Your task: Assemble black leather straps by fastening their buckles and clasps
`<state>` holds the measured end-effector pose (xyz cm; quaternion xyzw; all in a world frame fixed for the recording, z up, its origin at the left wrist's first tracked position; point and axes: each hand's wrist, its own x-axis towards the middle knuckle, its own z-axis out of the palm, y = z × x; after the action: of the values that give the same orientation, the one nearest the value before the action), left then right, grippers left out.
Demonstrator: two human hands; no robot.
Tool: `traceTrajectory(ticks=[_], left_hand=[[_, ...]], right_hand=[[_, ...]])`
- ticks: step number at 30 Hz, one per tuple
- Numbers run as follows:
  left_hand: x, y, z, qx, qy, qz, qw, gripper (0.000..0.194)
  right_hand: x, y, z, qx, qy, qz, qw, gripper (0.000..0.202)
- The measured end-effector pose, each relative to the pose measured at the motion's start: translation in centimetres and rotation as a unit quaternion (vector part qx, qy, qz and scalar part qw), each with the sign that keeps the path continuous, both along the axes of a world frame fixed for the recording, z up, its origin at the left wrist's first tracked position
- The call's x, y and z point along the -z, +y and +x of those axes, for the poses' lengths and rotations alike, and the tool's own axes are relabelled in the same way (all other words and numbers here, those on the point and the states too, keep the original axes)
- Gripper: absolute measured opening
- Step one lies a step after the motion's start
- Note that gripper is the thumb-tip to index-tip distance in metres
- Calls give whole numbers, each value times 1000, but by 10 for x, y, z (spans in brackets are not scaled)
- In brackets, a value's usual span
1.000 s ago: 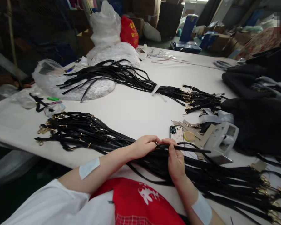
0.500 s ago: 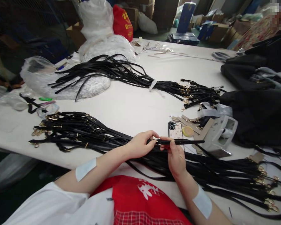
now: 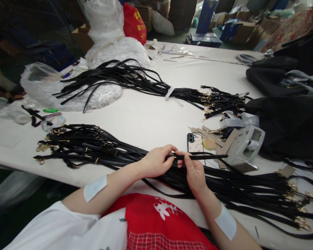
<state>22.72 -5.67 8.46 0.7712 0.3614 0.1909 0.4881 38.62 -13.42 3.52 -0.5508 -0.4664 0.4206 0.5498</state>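
A narrow black strap [image 3: 211, 157] runs sideways between my hands, its free end pointing right. My left hand [image 3: 158, 160] is closed on the strap near a small gold-coloured metal piece. Close beside it, my right hand [image 3: 195, 172] pinches the same strap between thumb and fingers. Beneath both hands lies a long bundle of black straps [image 3: 130, 152] with gold clasps at its ends. Farther back, a second bundle of black straps [image 3: 146, 83] is held together by a white tie.
A phone in a patterned case [image 3: 195, 143], a yellow round thing [image 3: 209, 143] and a white tape dispenser [image 3: 246, 149] stand right of centre. Black fabric [image 3: 289, 125] lies at the right. Clear plastic bags [image 3: 101, 93] sit at the back left of the white table [image 3: 151, 119].
My right hand has shifted slightly left along the strap, closer to my left hand. My left hand stays nearly in place. The view has moved a little.
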Motion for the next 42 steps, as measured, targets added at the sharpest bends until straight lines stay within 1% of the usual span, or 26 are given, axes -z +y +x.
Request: traceTrajectory(ticks=[4, 8, 10, 12, 13, 15, 18, 19, 21, 22, 25, 26, 27, 28, 31, 32, 34, 38, 42], left_hand=[[3, -1, 2, -1, 5, 16, 1000, 27], [4, -4, 7, -9, 40, 41, 998, 28], [2, -6, 10, -7, 46, 33, 998, 27], [0, -7, 10, -1, 40, 14, 999, 23], [-1, -8, 9, 1, 36, 6, 999, 22], [-1, -8, 7, -2, 31, 0, 1000, 23], [4, -7, 4, -32, 23, 5, 999, 20], [6, -7, 3, -43, 25, 8, 999, 20], [11, -7, 2, -54, 36, 13, 998, 20], [13, -7, 1, -55, 43, 12, 997, 20], [15, -8, 0, -48, 54, -10, 997, 16], [14, -9, 0, -47, 53, -20, 997, 16], [13, -11, 0, -46, 51, -27, 997, 15], [12, -12, 0, -47, 46, -31, 997, 15], [9, -16, 1, -50, 15, -27, 998, 16], [9, -17, 2, -51, 2, -22, 998, 17], [8, -17, 2, -56, -18, -10, 998, 18], [8, -15, 0, -45, -32, 11, 998, 20], [8, -13, -1, -20, -36, 29, 999, 23]], right_hand=[[-2, -2, -2, -16, -59, 42, 997, 33], [-6, -5, -3, -45, -118, 89, 988, 30], [-9, -5, 0, -40, -139, 104, 984, 30], [-14, -4, 6, -11, -144, 122, 982, 26], [-16, -3, 9, 13, -127, 131, 983, 23], [-19, 0, 15, 49, -42, 132, 989, 18], [-22, 5, 22, 42, 124, 94, 987, 21], [-23, 6, 23, 37, 157, 83, 983, 22], [-26, 6, 25, 46, 182, 77, 979, 22], [-28, 6, 25, 55, 180, 79, 979, 29], [-32, 3, 25, 66, 152, 74, 984, 70], [-32, 2, 25, 63, 139, 70, 986, 78], [-31, 1, 25, 60, 122, 68, 988, 80], [-29, 1, 25, 56, 98, 66, 991, 75], [-23, 2, 27, 13, -29, 63, 998, 49], [-22, 3, 27, -12, -73, 64, 995, 45], [-19, 6, 29, -67, -137, 70, 986, 45], [-17, 9, 31, -147, -187, 60, 969, 44], [-18, 10, 33, -195, -185, 65, 961, 42]])
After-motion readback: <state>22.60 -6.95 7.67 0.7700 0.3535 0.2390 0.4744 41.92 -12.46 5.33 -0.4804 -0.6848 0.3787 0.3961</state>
